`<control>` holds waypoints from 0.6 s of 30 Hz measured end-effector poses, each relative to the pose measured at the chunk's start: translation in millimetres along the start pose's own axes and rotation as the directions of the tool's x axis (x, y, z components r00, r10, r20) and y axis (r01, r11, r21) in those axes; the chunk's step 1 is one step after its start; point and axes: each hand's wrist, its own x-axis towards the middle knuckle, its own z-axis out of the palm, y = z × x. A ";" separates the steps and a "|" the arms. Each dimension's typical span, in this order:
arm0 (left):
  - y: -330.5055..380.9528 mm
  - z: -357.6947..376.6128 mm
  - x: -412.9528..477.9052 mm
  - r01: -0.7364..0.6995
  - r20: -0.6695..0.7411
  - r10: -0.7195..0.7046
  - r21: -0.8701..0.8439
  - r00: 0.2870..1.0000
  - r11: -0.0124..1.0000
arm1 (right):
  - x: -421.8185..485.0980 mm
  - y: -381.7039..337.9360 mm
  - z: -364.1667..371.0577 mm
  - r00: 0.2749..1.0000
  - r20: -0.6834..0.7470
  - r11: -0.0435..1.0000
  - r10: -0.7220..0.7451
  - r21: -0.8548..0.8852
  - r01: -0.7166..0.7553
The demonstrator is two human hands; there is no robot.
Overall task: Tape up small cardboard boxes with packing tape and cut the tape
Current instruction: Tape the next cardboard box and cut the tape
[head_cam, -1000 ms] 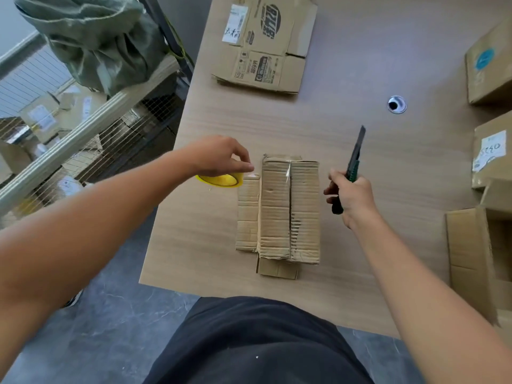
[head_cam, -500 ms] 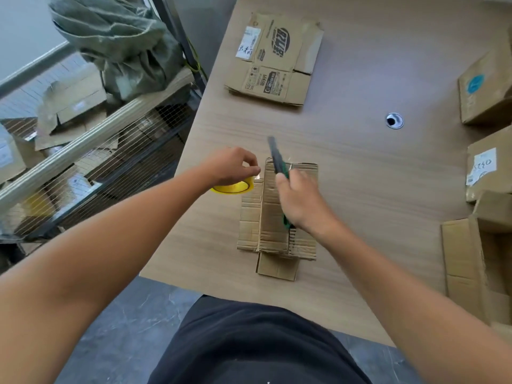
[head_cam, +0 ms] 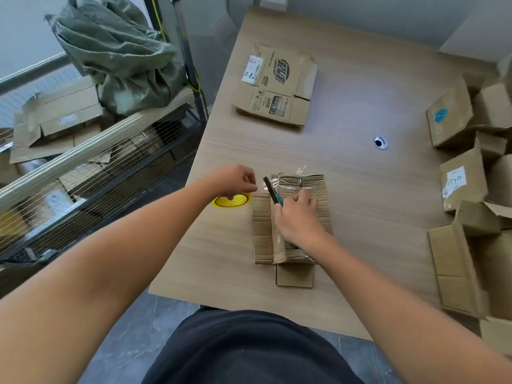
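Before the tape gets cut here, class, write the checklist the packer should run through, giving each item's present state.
1. Right hand grips the knife: ok.
2. Blade tip at the box's far left corner, beside the clear tape: ok.
3. Left hand clear of the blade: not ok, its fingertips look very near the tip.
4. Left hand steadying the tape roll: cannot tell; it is over the roll, grip hidden.
5. Tape strand pulled taut: cannot tell.
6. Box lying flat on the table: ok.
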 end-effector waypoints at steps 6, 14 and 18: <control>3.4 3.2 0.3 -0.188 -0.089 0.210 0.203 0.974 0.961 | -3.1 -32.6 -27.4 0.975 0.147 0.982 0.164 -0.115 -0.148; -29.5 -8.9 -31.2 -0.260 -0.225 0.267 0.061 0.937 0.964 | -12.4 -40.2 -41.7 0.980 0.045 0.951 0.196 0.234 -0.201; -33.6 -13.9 -65.7 -0.244 -0.192 0.216 -0.138 0.957 0.960 | -48.1 -23.9 -29.3 0.950 -0.247 0.787 0.191 0.617 0.003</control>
